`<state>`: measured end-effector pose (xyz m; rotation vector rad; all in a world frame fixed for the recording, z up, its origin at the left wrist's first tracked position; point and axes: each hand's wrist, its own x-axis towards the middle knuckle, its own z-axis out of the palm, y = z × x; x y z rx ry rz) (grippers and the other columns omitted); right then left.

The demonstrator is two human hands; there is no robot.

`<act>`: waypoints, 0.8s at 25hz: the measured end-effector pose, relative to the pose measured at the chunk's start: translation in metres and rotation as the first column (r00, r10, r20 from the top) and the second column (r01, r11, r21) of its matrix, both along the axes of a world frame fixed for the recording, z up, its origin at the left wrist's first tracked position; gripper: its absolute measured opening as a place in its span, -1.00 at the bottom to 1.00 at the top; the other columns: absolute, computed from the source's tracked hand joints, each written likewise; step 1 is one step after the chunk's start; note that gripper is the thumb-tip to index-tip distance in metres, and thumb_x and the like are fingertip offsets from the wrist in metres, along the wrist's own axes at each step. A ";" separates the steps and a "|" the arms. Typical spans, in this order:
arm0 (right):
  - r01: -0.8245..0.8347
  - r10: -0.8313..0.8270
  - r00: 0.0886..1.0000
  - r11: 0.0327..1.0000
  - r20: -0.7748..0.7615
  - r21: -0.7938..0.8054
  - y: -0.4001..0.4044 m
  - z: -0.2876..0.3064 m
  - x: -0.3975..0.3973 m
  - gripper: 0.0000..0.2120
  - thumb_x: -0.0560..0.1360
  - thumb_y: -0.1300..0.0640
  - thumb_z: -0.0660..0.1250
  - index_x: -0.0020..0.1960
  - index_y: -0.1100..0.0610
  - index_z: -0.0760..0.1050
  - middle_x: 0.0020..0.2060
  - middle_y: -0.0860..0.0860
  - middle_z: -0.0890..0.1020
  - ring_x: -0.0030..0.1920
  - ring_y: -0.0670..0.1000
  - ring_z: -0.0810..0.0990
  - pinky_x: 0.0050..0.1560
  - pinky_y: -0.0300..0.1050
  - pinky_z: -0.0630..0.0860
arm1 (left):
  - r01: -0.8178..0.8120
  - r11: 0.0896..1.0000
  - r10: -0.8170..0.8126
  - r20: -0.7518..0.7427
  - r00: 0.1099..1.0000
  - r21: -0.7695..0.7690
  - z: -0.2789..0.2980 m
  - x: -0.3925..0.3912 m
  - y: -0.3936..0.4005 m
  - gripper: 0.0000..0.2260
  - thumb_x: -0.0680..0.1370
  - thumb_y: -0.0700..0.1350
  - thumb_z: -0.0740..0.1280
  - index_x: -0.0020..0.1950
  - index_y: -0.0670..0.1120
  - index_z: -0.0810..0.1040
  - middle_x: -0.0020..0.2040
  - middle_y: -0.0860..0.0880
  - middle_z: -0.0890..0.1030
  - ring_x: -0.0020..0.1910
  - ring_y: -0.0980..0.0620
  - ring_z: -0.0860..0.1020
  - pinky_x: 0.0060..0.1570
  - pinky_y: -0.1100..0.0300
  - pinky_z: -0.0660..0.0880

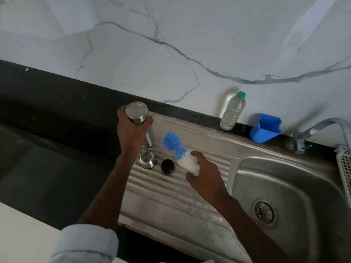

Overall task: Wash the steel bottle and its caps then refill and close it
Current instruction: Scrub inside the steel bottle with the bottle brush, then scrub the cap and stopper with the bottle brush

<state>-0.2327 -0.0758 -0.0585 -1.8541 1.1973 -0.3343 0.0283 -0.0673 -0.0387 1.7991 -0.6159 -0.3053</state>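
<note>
So the left hand (131,130) has its fingers and thumb wrapped around the steel bottle (139,122), which stands upside down, flat base up and mouth end down on the ribbed drainboard (171,188). Just below that grip sits the steel cap (147,159), and right beside it, a bit further right, the small black cap (167,166), both on the ridges and not touching each other. Right of the caps, the right hand (205,179) pinches the white end of a blue and white scrubber (177,149), whose blue end sticks up toward the bottle. Further right of that grip is the sink basin (284,186), with a clear plastic bottle (232,111), a blue holder (266,128) and the tap (321,130) behind it.
</note>
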 end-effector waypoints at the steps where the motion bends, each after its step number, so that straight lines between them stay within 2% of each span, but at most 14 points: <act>1: 0.007 -0.007 1.000 1.000 -0.002 0.002 0.001 0.000 0.000 -0.40 0.47 0.14 0.44 0.45 -0.11 0.35 0.04 -0.15 0.55 -0.12 -0.12 0.62 -0.18 -0.26 0.54 | 0.005 1.000 -0.005 -0.009 1.000 0.007 0.000 0.000 -0.001 -0.24 0.37 0.08 0.67 0.45 0.06 0.36 0.23 0.16 0.56 0.12 0.20 0.59 0.09 0.30 0.52; 5: 0.037 -0.037 0.999 0.999 -0.009 -0.014 0.005 0.000 0.001 -0.41 0.48 0.14 0.45 0.45 -0.10 0.36 0.06 -0.15 0.54 -0.12 -0.14 0.60 -0.20 -0.36 0.46 | 0.018 1.000 -0.017 -0.033 0.999 0.024 -0.004 -0.001 0.004 -0.17 0.33 0.09 0.69 0.47 0.08 0.34 0.23 0.19 0.54 0.10 0.27 0.56 0.09 0.30 0.51; 9: 0.047 -0.047 0.999 0.999 0.009 0.009 0.010 0.002 0.001 -0.41 0.47 0.16 0.44 0.45 -0.09 0.37 0.03 -0.17 0.53 -0.14 -0.12 0.61 -0.23 -0.31 0.49 | 0.014 1.000 -0.013 -0.032 0.999 0.025 -0.006 -0.001 0.007 -0.15 0.32 0.11 0.70 0.48 0.09 0.33 0.26 0.17 0.55 0.12 0.28 0.57 0.11 0.27 0.52; 13: 0.056 -0.056 0.998 0.998 0.014 0.000 0.011 0.003 -0.001 -0.41 0.47 0.17 0.44 0.45 -0.08 0.37 0.04 -0.16 0.53 -0.14 -0.11 0.61 -0.18 -0.23 0.54 | 0.007 1.000 -0.006 -0.032 0.999 0.017 -0.005 -0.004 0.007 -0.15 0.33 0.09 0.70 0.49 0.09 0.33 0.24 0.20 0.54 0.10 0.31 0.55 0.12 0.26 0.52; 16: 0.066 -0.066 0.998 0.998 0.023 0.009 0.011 0.003 -0.002 -0.40 0.46 0.17 0.44 0.45 -0.09 0.37 0.07 -0.15 0.53 -0.12 -0.10 0.61 -0.19 -0.22 0.56 | 0.010 1.000 -0.009 -0.026 1.000 0.027 -0.005 -0.004 0.008 -0.13 0.32 0.10 0.70 0.51 0.08 0.32 0.28 0.17 0.54 0.14 0.24 0.57 0.17 0.19 0.54; 18: 0.063 -0.063 0.998 0.998 0.024 0.001 0.011 0.002 -0.003 -0.40 0.47 0.17 0.44 0.45 -0.09 0.37 0.08 -0.14 0.53 -0.12 -0.09 0.62 -0.19 -0.22 0.58 | 0.008 1.000 -0.007 -0.056 0.998 0.020 -0.006 -0.002 0.013 -0.05 0.30 0.14 0.70 0.55 0.07 0.26 0.35 0.12 0.53 0.25 0.16 0.56 0.24 0.13 0.54; 20: 0.066 -0.066 0.998 0.998 0.008 -0.021 0.012 0.003 -0.007 -0.42 0.48 0.15 0.43 0.44 -0.10 0.37 0.06 -0.15 0.54 -0.16 -0.11 0.62 -0.23 -0.26 0.55 | -0.051 0.999 0.051 -0.121 0.991 0.003 -0.012 -0.010 0.029 -0.02 0.36 0.14 0.66 0.63 0.04 0.18 0.47 0.03 0.45 0.35 0.09 0.50 0.30 0.09 0.52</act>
